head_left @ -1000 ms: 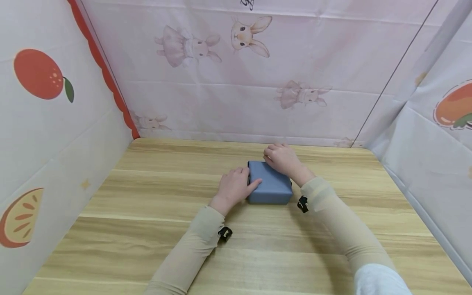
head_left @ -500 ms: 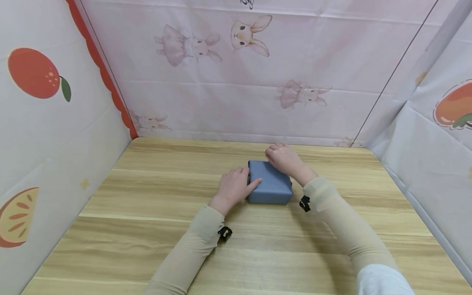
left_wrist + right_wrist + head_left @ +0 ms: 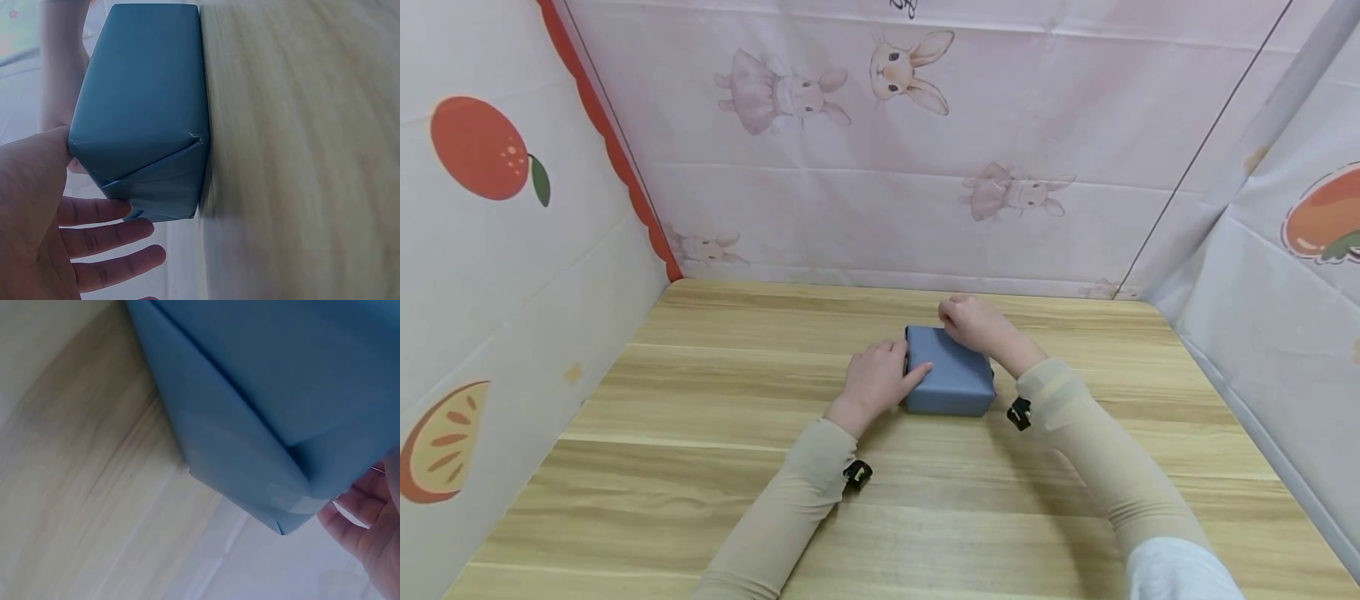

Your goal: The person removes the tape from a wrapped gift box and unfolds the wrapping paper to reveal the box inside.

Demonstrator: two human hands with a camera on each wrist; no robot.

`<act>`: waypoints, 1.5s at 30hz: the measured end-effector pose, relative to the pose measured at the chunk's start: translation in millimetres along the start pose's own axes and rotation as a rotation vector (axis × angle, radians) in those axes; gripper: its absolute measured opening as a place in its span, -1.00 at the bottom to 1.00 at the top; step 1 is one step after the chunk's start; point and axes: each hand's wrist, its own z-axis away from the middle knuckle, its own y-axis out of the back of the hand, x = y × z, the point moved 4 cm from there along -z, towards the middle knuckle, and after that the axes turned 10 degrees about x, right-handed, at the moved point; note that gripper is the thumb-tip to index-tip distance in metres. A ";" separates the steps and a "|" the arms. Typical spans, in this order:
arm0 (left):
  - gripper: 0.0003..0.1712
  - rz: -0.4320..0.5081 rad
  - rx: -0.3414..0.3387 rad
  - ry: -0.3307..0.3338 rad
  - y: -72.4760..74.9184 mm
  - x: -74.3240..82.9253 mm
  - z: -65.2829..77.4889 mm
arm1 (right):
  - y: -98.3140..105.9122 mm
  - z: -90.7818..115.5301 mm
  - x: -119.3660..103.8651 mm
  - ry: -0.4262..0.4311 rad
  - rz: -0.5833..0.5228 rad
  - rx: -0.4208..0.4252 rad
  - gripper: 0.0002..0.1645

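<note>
A box wrapped in blue paper (image 3: 951, 367) rests on the table, its folded end flap (image 3: 159, 181) visible in the left wrist view. My left hand (image 3: 874, 379) lies against the box's left end, thumb on the top and the other fingers (image 3: 115, 240) fairly straight; one touches the fold. Over the far right part of the box, my right hand (image 3: 976, 323) has its fingers curled at the far edge. On the right end, a shiny clear patch like tape (image 3: 300, 501) runs towards those fingertips. Whether they pinch anything is hidden.
The wood-grain table (image 3: 700, 467) reaches back to a pink rabbit-print curtain (image 3: 850, 200) close behind the right hand. White fruit-print sheets stand along the left (image 3: 497, 283) and right (image 3: 1292, 333) sides.
The right hand has shifted very slightly to the right and its fingers curl a little more at the far edge. The left hand and the box stay put.
</note>
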 end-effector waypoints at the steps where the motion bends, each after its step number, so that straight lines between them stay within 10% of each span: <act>1: -0.34 -0.001 -0.001 0.001 0.1 -0.1 0.1 | -0.1 -0.1 -0.3 0.002 -0.004 0.000 -0.92; 21: -0.30 0.013 -0.020 0.015 1.5 1.6 0.5 | 0.2 -3.1 -1.5 0.023 -0.027 -0.008 -0.79; 45: -0.33 0.004 0.010 -0.015 -2.1 2.1 1.6 | 21.3 36.0 12.0 0.010 -0.078 0.200 -0.85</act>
